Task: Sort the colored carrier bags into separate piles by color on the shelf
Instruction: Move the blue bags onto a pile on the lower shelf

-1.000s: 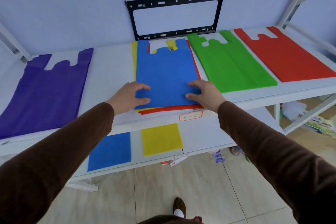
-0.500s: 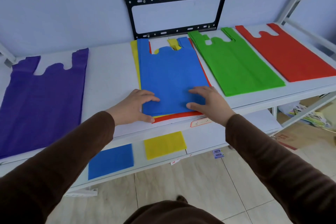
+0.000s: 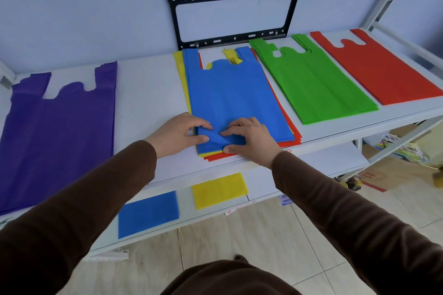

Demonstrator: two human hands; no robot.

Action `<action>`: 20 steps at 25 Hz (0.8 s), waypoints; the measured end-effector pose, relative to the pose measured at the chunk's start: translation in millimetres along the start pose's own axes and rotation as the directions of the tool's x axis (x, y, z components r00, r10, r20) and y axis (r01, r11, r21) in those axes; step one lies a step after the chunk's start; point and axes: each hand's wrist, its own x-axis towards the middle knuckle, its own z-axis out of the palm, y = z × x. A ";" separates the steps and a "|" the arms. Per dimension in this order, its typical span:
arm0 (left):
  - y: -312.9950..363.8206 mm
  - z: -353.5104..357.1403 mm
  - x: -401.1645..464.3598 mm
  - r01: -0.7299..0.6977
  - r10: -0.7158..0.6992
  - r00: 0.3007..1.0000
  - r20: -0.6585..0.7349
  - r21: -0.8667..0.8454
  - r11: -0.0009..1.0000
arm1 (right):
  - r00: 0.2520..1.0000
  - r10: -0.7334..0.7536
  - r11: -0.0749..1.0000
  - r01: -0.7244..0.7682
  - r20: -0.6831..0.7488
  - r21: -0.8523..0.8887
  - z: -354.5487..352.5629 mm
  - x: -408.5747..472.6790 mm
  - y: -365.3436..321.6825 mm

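Observation:
A blue carrier bag (image 3: 232, 96) lies on top of a mixed stack in the middle of the white shelf (image 3: 148, 88), with yellow and red bags showing under its edges. My left hand (image 3: 178, 133) and my right hand (image 3: 249, 137) meet at the blue bag's near edge and pinch it, bunching the fabric into a raised fold between them. A purple pile (image 3: 57, 132) lies at the left. A green pile (image 3: 311, 79) and a red pile (image 3: 376, 67) lie at the right.
A black metal bracket (image 3: 233, 11) leans on the wall behind the stack. On the lower shelf lie a blue bag (image 3: 148, 213) and a yellow bag (image 3: 219, 189). Boxes and packets sit on the floor at the right.
Both hands have slid together from the sides of the blue bag to the middle of its near edge and pinched it into a fold.

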 end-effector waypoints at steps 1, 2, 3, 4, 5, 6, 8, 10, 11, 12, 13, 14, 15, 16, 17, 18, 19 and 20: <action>1.3 -1.8 0.1 0.026 -0.026 1.000 0.001 -0.041 0.999 | 1.000 0.004 1.000 -0.003 -0.015 0.009 0.6 0.9 0.5; 1.3 -3.3 -0.1 0.051 -0.050 0.999 0.016 -0.090 0.995 | 0.999 0.006 1.000 -0.005 -0.033 0.026 1.5 1.7 1.5; 0.4 -4.8 -0.9 0.070 -0.064 0.997 0.045 -0.143 0.987 | 0.999 0.007 0.999 -0.005 -0.048 0.042 2.5 2.4 2.5; -1.9 -6.0 -1.9 0.090 -0.075 0.994 0.081 -0.195 0.977 | 0.998 0.007 0.999 -0.004 -0.064 0.048 4.0 2.7 3.4; -4.7 -7.1 -2.7 0.106 -0.080 0.990 0.118 -0.234 0.967 | 0.997 0.008 0.999 -0.005 -0.079 0.046 5.4 3.2 3.6; -7.9 -7.7 -3.3 0.110 -0.076 0.986 0.148 -0.238 0.965 | 0.996 0.011 0.999 -0.008 -0.092 0.042 6.6 3.3 3.3; -14.1 -5.4 -1.9 0.037 -0.018 0.986 0.165 -0.111 0.993 | 0.993 0.028 0.998 -0.021 -0.113 0.062 8.3 3.7 2.4; -16.4 -0.5 2.5 -0.077 0.073 0.989 0.128 0.026 0.997 | 0.991 0.047 0.994 -0.035 -0.122 0.102 9.4 4.6 0.7; -15.7 0.7 5.0 -0.098 0.094 0.991 0.099 0.029 0.995 | 0.991 0.053 0.993 -0.039 -0.121 0.114 9.6 5.1 0.8; -15.4 1.7 7.5 -0.095 0.094 0.993 0.074 0.003 0.995 | 0.992 0.054 0.992 -0.040 -0.117 0.117 9.7 5.2 1.6; -14.3 1.8 9.4 -0.083 0.084 0.995 0.059 -0.017 0.996 | 0.992 0.051 0.992 -0.038 -0.111 0.118 9.5 4.8 2.8; -13.9 2.6 11.6 -0.077 0.078 0.996 0.043 -0.024 0.997 | 0.993 0.046 0.992 -0.032 -0.108 0.126 8.9 3.8 3.5; -13.9 3.2 14.2 -0.075 0.076 0.997 0.025 -0.021 0.997 | 0.994 0.043 0.989 -0.028 -0.102 0.144 7.5 2.8 3.5; -13.4 3.4 16.8 -0.075 0.075 0.997 0.008 -0.027 0.997 | 0.995 0.046 0.986 -0.031 -0.088 0.166 5.9 2.1 3.0; -12.5 3.7 19.7 -0.062 0.062 0.998 -0.002 -0.051 0.997 | 0.996 0.048 0.983 -0.034 -0.069 0.182 3.5 1.3 2.0; -11.0 2.9 22.6 -0.042 0.042 0.999 0.000 -0.080 0.996 | 0.998 0.045 0.983 -0.035 -0.052 0.178 3.1 1.9 2.6; -8.9 1.6 25.4 -0.018 0.019 1.000 0.011 -0.115 0.993 | 0.999 0.036 0.987 -0.029 -0.041 0.159 3.4 2.5 2.5; -7.0 0.3 27.9 -0.006 0.007 1.000 0.009 -0.144 0.990 | 0.999 0.035 0.987 -0.027 -0.041 0.161 3.8 3.6 3.2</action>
